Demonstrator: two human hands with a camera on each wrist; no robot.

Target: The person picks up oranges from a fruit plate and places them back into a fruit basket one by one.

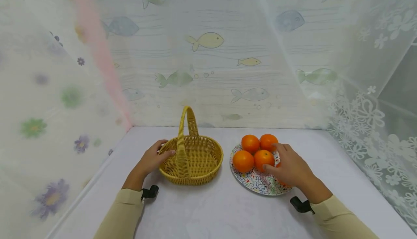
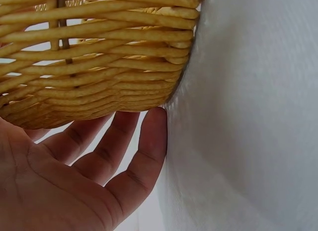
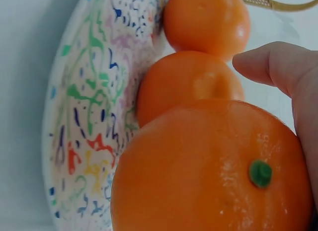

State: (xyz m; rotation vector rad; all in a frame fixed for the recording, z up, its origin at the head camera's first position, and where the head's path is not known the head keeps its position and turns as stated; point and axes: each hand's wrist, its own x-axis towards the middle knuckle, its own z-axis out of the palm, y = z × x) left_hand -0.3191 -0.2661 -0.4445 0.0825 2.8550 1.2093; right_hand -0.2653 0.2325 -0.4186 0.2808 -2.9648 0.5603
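A yellow wicker basket with a tall arched handle stands upright on the table. My left hand holds its left side, thumb over the rim and fingers along the outer wall. From the left wrist view, those fingers reach beneath the woven side. To the right, several oranges lie on a patterned plate. Over the plate's right side is my right hand, thumb and fingers spread around the oranges. One orange with a green stem sits close under it; in the head view the hand partly hides an orange.
A white cloth covers the table. Behind it hangs a curtain printed with fish, and sheer floral fabric hangs at the right. A bare strip of cloth separates basket and plate.
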